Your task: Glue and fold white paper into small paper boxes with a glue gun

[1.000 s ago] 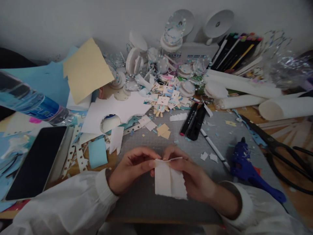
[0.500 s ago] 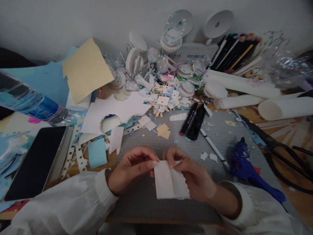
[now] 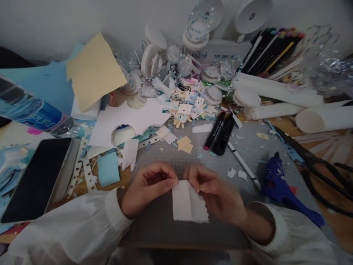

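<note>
A small white piece of paper point(image 3: 184, 204) hangs between my hands over the grey cutting mat point(image 3: 154, 235). A crease runs down its middle, and its right edge is ragged. My left hand point(image 3: 151, 189) pinches the top left corner between thumb and forefinger. At the top right, my right hand point(image 3: 217, 191) grips the same paper with thumb and bent fingers; some of its fingertips are hidden behind the sheet. Beyond my hands lie pale yellow paper squares point(image 3: 185, 144) and white scraps.
A blue glue gun point(image 3: 284, 189) and black scissors point(image 3: 317, 162) lie at the right. Black markers point(image 3: 220, 134) rest on the mat. Small paper figures point(image 3: 187, 105) pile up behind. On the left are a phone point(image 3: 37, 178), a water bottle point(image 3: 38, 112) and a cut white sheet point(image 3: 149, 116).
The paper has shifted slightly left in my hands and looks narrower. My right fingers have moved along its top edge. The camera view has tilted down a little.
</note>
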A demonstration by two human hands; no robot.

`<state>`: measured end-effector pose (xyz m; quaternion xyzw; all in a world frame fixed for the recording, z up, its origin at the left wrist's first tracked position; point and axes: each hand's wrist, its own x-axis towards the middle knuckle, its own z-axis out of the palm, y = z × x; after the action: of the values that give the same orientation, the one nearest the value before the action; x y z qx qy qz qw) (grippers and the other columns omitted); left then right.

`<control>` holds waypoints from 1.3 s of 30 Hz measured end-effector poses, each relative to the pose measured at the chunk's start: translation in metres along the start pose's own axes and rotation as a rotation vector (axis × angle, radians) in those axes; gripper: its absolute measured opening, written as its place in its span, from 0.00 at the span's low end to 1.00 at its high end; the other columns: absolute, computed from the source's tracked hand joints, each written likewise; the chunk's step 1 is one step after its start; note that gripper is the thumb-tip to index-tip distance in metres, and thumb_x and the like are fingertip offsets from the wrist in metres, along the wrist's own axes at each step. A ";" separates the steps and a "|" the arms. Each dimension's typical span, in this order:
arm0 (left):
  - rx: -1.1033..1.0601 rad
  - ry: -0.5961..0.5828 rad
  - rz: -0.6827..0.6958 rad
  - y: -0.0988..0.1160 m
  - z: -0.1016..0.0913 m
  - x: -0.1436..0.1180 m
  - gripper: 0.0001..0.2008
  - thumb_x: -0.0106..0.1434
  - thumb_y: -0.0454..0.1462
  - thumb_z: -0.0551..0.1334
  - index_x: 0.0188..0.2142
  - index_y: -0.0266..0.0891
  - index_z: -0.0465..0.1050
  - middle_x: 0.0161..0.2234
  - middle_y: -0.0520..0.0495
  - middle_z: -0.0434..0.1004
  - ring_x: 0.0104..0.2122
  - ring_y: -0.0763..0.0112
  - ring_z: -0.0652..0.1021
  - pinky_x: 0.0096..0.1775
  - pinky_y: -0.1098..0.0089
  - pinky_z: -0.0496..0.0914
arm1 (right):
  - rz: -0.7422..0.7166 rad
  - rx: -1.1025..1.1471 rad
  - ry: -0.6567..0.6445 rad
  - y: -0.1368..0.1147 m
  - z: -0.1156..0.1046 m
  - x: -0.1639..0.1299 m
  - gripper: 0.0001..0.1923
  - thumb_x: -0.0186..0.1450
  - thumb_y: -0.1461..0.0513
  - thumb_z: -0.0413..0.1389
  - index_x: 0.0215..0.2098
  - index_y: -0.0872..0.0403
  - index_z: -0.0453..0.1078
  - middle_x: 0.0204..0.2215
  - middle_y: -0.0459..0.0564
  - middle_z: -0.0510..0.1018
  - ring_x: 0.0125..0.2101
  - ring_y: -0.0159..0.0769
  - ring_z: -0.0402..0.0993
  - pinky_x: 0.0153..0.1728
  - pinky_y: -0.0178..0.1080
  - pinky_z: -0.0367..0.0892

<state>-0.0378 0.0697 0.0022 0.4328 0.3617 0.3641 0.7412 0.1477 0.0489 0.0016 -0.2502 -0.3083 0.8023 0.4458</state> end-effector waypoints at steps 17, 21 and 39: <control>0.002 -0.055 0.006 0.003 0.000 -0.002 0.07 0.58 0.39 0.67 0.32 0.37 0.75 0.28 0.50 0.71 0.28 0.74 0.69 0.31 0.75 0.63 | -0.023 -0.366 0.000 -0.005 -0.005 -0.006 0.07 0.58 0.59 0.54 0.26 0.53 0.62 0.26 0.45 0.63 0.27 0.32 0.58 0.27 0.35 0.52; -0.009 -0.070 0.032 0.002 0.001 -0.001 0.07 0.58 0.37 0.67 0.35 0.36 0.74 0.29 0.50 0.69 0.28 0.75 0.69 0.31 0.75 0.63 | -0.016 -0.341 0.034 -0.003 -0.005 -0.007 0.11 0.62 0.55 0.56 0.33 0.51 0.59 0.28 0.42 0.62 0.26 0.29 0.55 0.25 0.33 0.52; 0.689 0.043 0.418 0.017 0.011 -0.041 0.13 0.66 0.33 0.58 0.50 0.44 0.64 0.38 0.49 0.75 0.38 0.70 0.77 0.43 0.70 0.71 | -0.197 -0.824 0.192 0.005 0.023 -0.022 0.10 0.65 0.54 0.55 0.33 0.52 0.65 0.27 0.43 0.67 0.29 0.30 0.62 0.30 0.34 0.58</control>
<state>-0.0515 0.0363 0.0311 0.7125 0.3819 0.3734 0.4551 0.1397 0.0219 0.0163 -0.4503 -0.5823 0.5388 0.4097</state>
